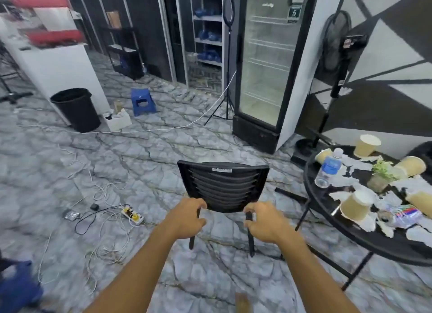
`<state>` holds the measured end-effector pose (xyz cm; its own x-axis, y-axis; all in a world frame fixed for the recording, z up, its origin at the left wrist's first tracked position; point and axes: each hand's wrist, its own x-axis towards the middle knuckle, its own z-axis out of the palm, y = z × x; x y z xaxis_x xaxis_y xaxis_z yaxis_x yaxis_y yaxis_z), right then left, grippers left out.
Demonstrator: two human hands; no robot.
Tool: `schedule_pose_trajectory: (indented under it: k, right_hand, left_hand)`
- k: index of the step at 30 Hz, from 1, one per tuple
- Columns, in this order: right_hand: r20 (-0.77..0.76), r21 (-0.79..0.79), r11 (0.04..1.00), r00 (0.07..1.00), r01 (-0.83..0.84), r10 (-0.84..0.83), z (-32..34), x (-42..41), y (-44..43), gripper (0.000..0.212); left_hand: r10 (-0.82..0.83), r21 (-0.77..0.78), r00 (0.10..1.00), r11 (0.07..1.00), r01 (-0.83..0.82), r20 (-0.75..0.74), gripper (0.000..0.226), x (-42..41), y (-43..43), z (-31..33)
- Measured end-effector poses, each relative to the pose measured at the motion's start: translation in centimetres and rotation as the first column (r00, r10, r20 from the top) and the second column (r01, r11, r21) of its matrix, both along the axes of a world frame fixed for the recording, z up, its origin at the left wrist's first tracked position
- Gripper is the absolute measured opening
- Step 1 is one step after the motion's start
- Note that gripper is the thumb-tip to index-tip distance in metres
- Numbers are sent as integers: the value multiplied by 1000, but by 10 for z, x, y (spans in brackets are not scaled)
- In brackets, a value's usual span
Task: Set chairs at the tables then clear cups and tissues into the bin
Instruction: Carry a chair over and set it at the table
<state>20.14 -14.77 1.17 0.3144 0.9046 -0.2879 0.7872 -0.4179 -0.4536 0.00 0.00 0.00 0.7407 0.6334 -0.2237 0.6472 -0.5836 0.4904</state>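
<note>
Marble-look floor [163, 149], cables [105, 219] strewn on the left. I see both hands out front on a black plastic chair [223, 186]. My left hand [187, 219] clamps the left bar just under the slatted panel and my right hand [264, 221] wraps the right bar. Chair sits between them, just left of the round black table [311, 195]. Paper cups [355, 208], torn tissues [350, 167] and a water bottle [329, 167] litter that table. Black bin [76, 109] stands far left by the white counter [63, 69].

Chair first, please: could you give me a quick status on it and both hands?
Left hand and right hand each grip a leg of the chair. Tipped, left of round table, not yet set. Cups, tissues on table. Loose cables on floor.
</note>
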Motion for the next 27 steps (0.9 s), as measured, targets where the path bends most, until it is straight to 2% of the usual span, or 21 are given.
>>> schedule_pose_trajectory:
  k: [4,8,12,15,18,20,23,27]
  right_hand:
    - [110,18,999,993,40,-42,-22,47,51,41]
    - [67,159,986,996,48,-59,-45,92,102,56]
    - [118,283,956,992,-77,45,-70,124,147,65]
    - [185,180,969,973,-170,136,-90,138,174,71]
    - [237,52,977,953,-206,189,-111,141,191,73]
    - [275,114,973,948,-199,162,-123,143,199,65]
    - [328,304,939,943,-163,58,-132,146,211,38]
    - [347,328,932,937,-151,30,-114,175,243,28]
  left_hand:
    - [26,33,1000,999,-26,0,43,39,53,-16]
    - [56,91,997,994,-61,56,51,84,97,-33]
    - [0,207,998,978,-13,61,65,115,135,-58]
    - [-44,300,999,953,37,18,68,129,155,-77]
    - [-113,348,990,927,136,-84,66,136,170,-96]
    - [-162,387,983,903,184,-87,62,136,182,-109]
    - [-254,492,967,844,214,14,52,141,204,-122]
    - [-276,590,950,795,140,147,61,170,245,-106]
